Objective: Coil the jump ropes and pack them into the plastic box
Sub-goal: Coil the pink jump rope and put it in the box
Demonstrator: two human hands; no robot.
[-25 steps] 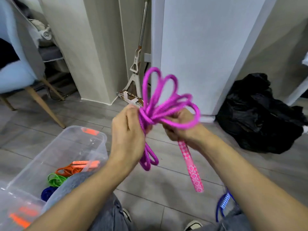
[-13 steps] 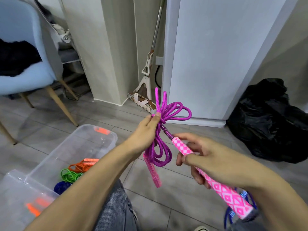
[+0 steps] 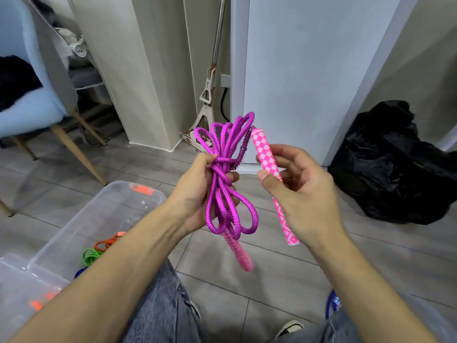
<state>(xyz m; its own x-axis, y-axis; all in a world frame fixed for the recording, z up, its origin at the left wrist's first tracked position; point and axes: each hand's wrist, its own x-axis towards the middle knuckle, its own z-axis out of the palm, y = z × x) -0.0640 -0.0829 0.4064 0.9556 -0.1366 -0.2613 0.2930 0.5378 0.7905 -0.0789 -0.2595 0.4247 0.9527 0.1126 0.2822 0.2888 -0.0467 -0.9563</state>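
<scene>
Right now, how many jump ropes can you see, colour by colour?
Purple rope with pink handles, held in both hands: 1
Orange rope in the plastic box: 1
Green rope in the box: 1
Blue rope in the box, mostly hidden: 1
Blue rope by the right knee: 1
Total: 5

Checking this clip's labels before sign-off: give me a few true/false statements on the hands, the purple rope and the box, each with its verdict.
1. The left hand grips the coiled purple rope at its wrapped middle. True.
2. The right hand is empty. False: it holds a pink checkered handle.
3. The purple rope already lies in the plastic box. False: it is held up above the floor.
4. The plastic box holds green and orange ropes. True.
5. The second pink handle hangs below the coil. True.
6. The black bag sits inside the box. False: it lies on the floor to the right.
</scene>
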